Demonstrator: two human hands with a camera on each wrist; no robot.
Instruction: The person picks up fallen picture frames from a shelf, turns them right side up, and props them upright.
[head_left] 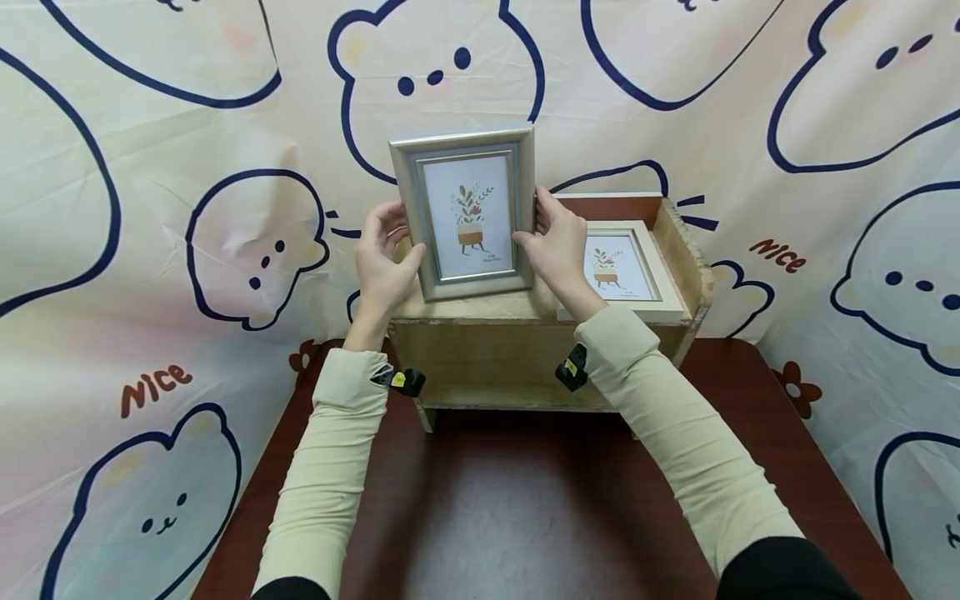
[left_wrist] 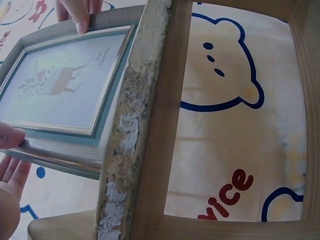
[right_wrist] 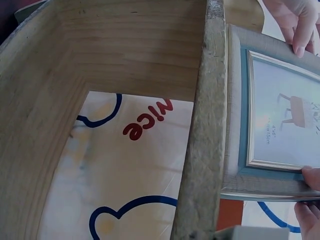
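One table (head_left: 502, 517) bears one wooden shelf (head_left: 517, 362). Fingers of two hands, left hand (head_left: 387, 271) and right hand (head_left: 557, 250), pinch one silver frame (head_left: 471, 215) at the shelf's top, contact unclear; one white frame (head_left: 626, 260) sits beside it.

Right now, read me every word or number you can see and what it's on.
"Nice", red-brown, twice on the cream fabric backdrop; again, partly hidden, in both wrist views.
"4"x6"", on the white card in the silver-grey rectangular picture frame; the line below, blurred, ends "15cm".
Print on the second card, in the cream rectangular picture frame: too small to read.
Yellow labels on the black wrist cameras: unreadable.
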